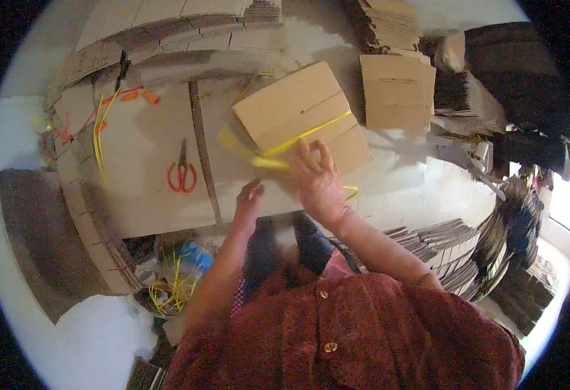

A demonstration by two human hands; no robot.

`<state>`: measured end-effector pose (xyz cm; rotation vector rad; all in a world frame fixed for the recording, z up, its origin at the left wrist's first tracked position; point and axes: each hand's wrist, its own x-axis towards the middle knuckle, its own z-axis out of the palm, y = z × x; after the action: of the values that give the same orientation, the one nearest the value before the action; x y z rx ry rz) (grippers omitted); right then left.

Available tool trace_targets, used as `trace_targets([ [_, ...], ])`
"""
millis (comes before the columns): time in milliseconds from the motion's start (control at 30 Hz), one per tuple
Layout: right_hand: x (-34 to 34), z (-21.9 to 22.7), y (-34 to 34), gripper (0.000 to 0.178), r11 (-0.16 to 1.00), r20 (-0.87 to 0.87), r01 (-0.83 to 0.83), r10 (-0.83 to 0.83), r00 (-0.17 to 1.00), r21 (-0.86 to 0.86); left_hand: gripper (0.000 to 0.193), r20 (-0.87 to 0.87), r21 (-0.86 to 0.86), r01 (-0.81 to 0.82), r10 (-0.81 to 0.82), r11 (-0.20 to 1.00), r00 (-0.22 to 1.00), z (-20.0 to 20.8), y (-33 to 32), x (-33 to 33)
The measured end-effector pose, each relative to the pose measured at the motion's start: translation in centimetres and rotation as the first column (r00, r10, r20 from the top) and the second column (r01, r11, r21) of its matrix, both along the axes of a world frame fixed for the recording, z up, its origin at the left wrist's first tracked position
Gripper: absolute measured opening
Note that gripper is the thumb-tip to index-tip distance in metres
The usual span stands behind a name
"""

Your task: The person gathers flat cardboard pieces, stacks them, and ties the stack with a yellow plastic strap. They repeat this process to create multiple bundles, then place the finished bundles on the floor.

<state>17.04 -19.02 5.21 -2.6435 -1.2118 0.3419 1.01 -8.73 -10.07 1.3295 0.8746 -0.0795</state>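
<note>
A stack of flat brown cardboard pieces (298,104) lies tilted on the work surface, with a yellow plastic strap (324,123) running across its top. At the stack's near edge is my right hand (320,185), its fingers bent around a loose length of that strap; this length is smeared by motion to the left, and a short tail shows right of the hand. My left hand (250,200) hovers near the table's front edge, left of the right hand, fingers curled together; whatever they may hold is hidden. Red-handled scissors (182,175) lie to the left.
Long cardboard stacks (187,42) line the back. Another cardboard pile (398,91) stands at the back right. Yellow straps (99,140) and orange pieces (150,97) lie on the left. Below the front edge are tangled yellow straps (174,289); more cardboard (441,244) is stacked at the right.
</note>
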Motion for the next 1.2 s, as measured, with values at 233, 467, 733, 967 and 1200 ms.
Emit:
trace_targets([
  [233,-1.0,5.0,-2.1,0.013,0.982,-0.422,0.009,-0.090,0.902,-0.191,0.024,0.275,-0.060,-0.119,0.131,0.991,0.952,15.3,-0.2,2.4],
  [467,-2.8,4.8,-6.0,0.010,0.927,-0.657,0.300,-0.083,0.749,0.226,0.021,0.254,-0.098,-0.040,0.064,0.994,0.965,19.7,2.9,7.9],
  [733,0.9,6.5,-12.1,0.015,0.756,-0.700,0.624,-0.336,0.630,0.198,0.018,0.432,0.141,-0.182,0.104,0.973,0.896,17.8,15.4,18.4],
  [967,0.5,-4.6,-9.2,0.018,0.445,-0.771,0.891,-0.537,0.342,0.085,0.015,0.036,0.084,0.264,-0.267,0.961,0.963,6.1,17.8,21.2],
  [1200,0.0,-4.1,-6.1,0.039,0.291,-0.889,0.957,-0.436,0.139,0.007,0.038,0.040,-0.095,0.373,-0.371,0.923,0.928,3.4,15.8,22.2],
])
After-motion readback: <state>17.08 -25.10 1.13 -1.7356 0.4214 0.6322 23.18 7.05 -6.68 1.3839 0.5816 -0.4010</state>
